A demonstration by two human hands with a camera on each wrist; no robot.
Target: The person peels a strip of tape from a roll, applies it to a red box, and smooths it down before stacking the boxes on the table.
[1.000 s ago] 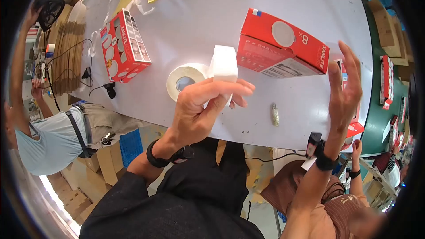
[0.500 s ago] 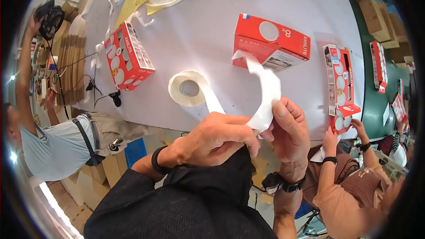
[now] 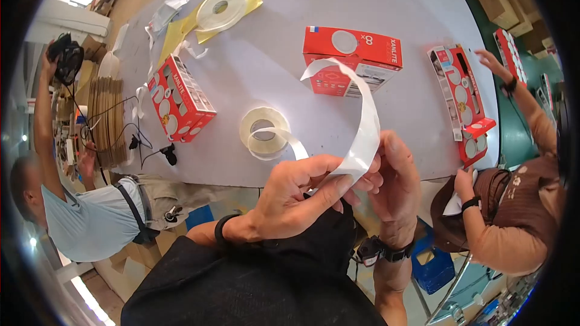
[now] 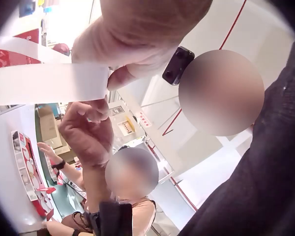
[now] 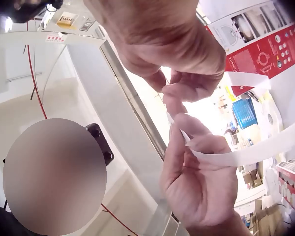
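Note:
A long strip of white tape (image 3: 366, 124) arches up from both hands, its free end curling in front of a red light-bulb box (image 3: 356, 48). My left hand (image 3: 302, 196) pinches the strip between thumb and fingers. Close beside it, my right hand (image 3: 394, 181) grips the same strip with curled fingertips. In the right wrist view, the left hand (image 5: 201, 182) holds the tape (image 5: 250, 152) just below the right hand (image 5: 172, 44). From the left hand the tape runs back to its roll (image 3: 249, 128), lying flat on the table (image 3: 272, 78).
Another red box (image 3: 178, 105) stands at the left, near black cables. A large white roll (image 3: 208, 18) lies on yellow backing at the back left. On the right is an open red box (image 3: 462, 90), with a person (image 3: 513, 205) beside it. Another person (image 3: 90, 217) is at the left.
The right hand came in from the right side to the tape by the left hand. A long strip now arches above both hands, and the roll has shifted slightly right in view.

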